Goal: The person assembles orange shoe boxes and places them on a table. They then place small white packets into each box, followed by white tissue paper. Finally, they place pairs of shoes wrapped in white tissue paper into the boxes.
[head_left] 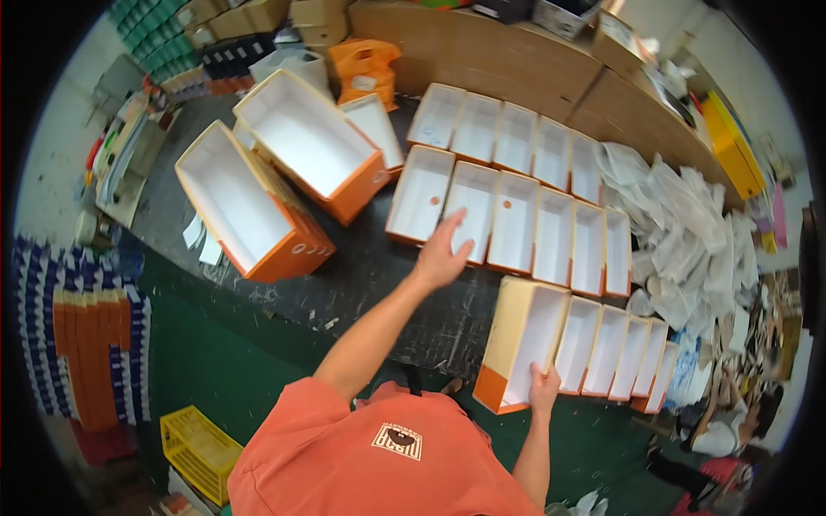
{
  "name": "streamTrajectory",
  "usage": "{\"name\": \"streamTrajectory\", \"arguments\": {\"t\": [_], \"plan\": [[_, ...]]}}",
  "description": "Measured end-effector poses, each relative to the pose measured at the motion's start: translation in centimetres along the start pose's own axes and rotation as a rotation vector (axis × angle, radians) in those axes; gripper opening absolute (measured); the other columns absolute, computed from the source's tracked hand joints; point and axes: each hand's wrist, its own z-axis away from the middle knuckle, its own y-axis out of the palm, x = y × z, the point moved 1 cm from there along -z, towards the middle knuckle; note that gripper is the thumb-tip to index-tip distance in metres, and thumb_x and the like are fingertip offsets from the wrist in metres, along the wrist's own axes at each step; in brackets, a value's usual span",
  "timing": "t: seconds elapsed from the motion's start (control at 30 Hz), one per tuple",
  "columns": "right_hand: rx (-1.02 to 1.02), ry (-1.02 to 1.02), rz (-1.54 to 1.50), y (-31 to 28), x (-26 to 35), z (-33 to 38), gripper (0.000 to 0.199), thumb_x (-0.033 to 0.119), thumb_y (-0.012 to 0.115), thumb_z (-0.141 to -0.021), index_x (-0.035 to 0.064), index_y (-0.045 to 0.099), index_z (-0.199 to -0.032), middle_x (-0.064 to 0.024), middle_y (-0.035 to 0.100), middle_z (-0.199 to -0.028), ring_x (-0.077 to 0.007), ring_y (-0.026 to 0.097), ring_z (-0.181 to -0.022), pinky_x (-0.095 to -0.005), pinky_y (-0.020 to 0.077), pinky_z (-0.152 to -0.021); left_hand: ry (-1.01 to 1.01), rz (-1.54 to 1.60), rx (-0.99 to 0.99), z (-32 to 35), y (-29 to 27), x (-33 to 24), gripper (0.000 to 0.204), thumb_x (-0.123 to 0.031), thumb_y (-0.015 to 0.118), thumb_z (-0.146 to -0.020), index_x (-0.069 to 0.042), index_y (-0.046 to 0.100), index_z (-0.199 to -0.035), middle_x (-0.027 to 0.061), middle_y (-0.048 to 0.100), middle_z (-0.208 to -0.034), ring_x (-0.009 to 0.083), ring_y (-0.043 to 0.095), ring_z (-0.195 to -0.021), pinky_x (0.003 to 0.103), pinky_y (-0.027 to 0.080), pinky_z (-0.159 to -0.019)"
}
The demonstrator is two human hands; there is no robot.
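My right hand [544,387] grips the near wall of a tall cream-and-orange cardboard box [508,335], whose white inside faces up, at the table's front edge. My left hand [443,254] reaches over the front side of an open white-lined box [469,202] in the middle row, its fingers apart. Whether those fingers touch the box I cannot tell. Beside it on the left stands another white-lined box [422,191] with a small round brown spot inside. Several similar boxes [594,348] run in a row to the right of the one I grip.
Two larger stacked-looking open boxes [249,215] stand on the dark table [370,284] at left. An orange bag [366,69] lies behind. Crumpled white wrapping [680,215] is heaped at right. A yellow crate [198,447] sits on the green floor. Another person [723,421] is at far right.
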Motion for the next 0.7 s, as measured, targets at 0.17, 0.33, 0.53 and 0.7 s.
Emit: {"name": "streamTrajectory", "arguments": {"t": [0.17, 0.33, 0.53, 0.7], "plan": [[-0.267, -0.078, 0.775, 2.6, -1.0, -4.5, 0.058, 0.021, 0.074, -0.085, -0.0033, 0.053, -0.133, -0.0243, 0.059, -0.128, -0.0404, 0.056, -0.116, -0.0439, 0.0439, -0.099, -0.273, 0.231, -0.101, 10.8, -7.6, 1.3, 0.051, -0.012, 0.066, -0.09, -0.002, 0.05, -0.138, 0.0166, 0.06, -0.131, 0.0234, 0.062, -0.115, 0.033, 0.051, -0.095], [0.055, -0.786, 0.287, 13.5, 27.5, -14.9, 0.068, 0.021, 0.078, -0.082, -0.0035, 0.049, -0.138, -0.0257, 0.044, -0.145, -0.0383, 0.043, -0.135, -0.045, 0.034, -0.111, -0.62, 0.306, -0.401, 19.4, -13.3, 7.6, 0.049, -0.009, 0.063, -0.093, 0.0, 0.048, -0.139, 0.0152, 0.061, -0.129, 0.0168, 0.062, -0.106, 0.03, 0.05, -0.094], [1.152, -0.29, 0.127, 33.0, 49.8, -21.2, 0.075, 0.031, 0.073, -0.081, 0.0012, 0.043, -0.143, -0.0198, 0.052, -0.139, -0.0286, 0.053, -0.126, -0.0415, 0.0434, -0.105, -0.548, 0.54, -0.583, 18.2, -12.8, 8.5, 0.049, -0.013, 0.065, -0.093, -0.001, 0.049, -0.138, 0.0157, 0.064, -0.125, 0.0184, 0.065, -0.103, 0.03, 0.052, -0.088], [1.28, -0.203, 0.214, 34.5, 51.2, -25.0, 0.049, -0.001, 0.066, -0.073, -0.0034, 0.058, -0.122, -0.0138, 0.067, -0.108, -0.0248, 0.068, -0.096, -0.0379, 0.055, -0.088, -0.663, 1.288, -0.528, 10.7, -13.2, 7.4, 0.049, -0.026, 0.054, -0.099, -0.003, 0.044, -0.141, 0.0126, 0.056, -0.137, 0.0223, 0.057, -0.119, 0.036, 0.048, -0.096]]}}
